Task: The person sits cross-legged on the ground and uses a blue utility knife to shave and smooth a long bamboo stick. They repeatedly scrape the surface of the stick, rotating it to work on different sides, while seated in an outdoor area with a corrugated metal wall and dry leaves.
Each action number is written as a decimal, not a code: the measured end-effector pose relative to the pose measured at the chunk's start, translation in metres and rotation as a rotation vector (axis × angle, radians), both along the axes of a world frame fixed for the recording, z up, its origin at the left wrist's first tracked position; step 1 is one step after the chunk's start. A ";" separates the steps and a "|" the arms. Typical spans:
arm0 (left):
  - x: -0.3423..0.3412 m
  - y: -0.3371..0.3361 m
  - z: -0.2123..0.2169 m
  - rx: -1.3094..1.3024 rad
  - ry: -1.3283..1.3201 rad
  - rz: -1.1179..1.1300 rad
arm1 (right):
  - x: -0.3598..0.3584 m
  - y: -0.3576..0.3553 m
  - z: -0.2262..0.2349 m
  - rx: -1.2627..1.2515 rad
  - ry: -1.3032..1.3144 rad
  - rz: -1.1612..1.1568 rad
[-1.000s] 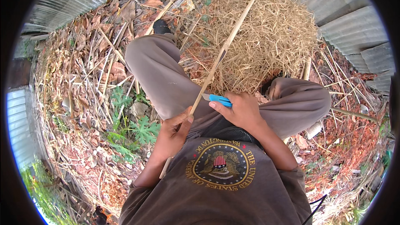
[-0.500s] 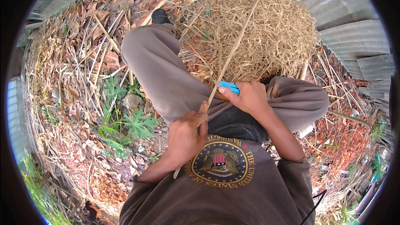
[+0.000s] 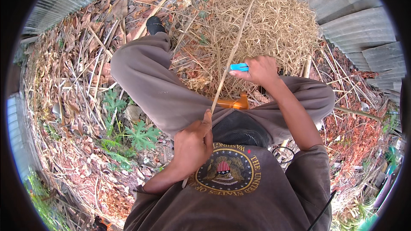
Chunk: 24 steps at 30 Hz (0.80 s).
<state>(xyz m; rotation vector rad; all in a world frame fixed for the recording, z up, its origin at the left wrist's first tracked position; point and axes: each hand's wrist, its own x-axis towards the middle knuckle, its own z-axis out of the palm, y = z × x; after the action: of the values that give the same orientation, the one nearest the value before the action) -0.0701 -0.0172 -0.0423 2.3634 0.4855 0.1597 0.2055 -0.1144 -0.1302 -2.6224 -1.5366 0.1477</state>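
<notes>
A long, thin pale strip of split bamboo or wood runs slantwise from beside my belly up over a heap of dry, straw-like shavings. My left hand is closed round its near part, with the thumb laid along it. In my right hand is a small blue-handled knife, held beside the middle of the strip. Its blade is too small to make out against the strip. Between my legs lies an orange object, partly hidden, whose kind I cannot tell.
I sit with legs bent on ground strewn with dry leaves and sticks. Corrugated metal sheets stand at the far side and right. Green leafy weeds and a stone are by my left leg. A pole lies at the right.
My right hand with the knife has moved away from my left hand, farther up along the strip. More of the orange object shows. My left hand stays closed on the strip.
</notes>
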 end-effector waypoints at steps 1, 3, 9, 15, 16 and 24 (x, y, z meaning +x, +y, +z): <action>-0.002 0.002 -0.001 0.005 0.008 0.008 | 0.002 0.005 -0.004 0.027 -0.023 0.027; -0.003 0.005 -0.002 0.002 0.002 0.019 | 0.003 0.009 -0.009 0.063 -0.012 0.041; 0.003 0.007 0.004 -0.111 -0.045 0.056 | -0.045 -0.006 -0.015 0.189 0.538 -0.447; 0.002 0.004 0.001 -0.108 -0.019 0.053 | -0.050 -0.006 -0.006 0.122 0.184 -0.338; 0.005 0.006 0.006 -0.113 -0.022 0.058 | -0.048 -0.005 -0.001 0.114 0.124 -0.317; -0.002 -0.003 0.000 -0.012 -0.039 0.018 | -0.011 -0.011 -0.011 0.116 -0.062 -0.063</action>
<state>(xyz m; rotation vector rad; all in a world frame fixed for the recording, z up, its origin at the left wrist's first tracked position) -0.0722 -0.0204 -0.0422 2.3400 0.4882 0.2108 0.1943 -0.1252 -0.1411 -2.6036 -1.4324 -0.0277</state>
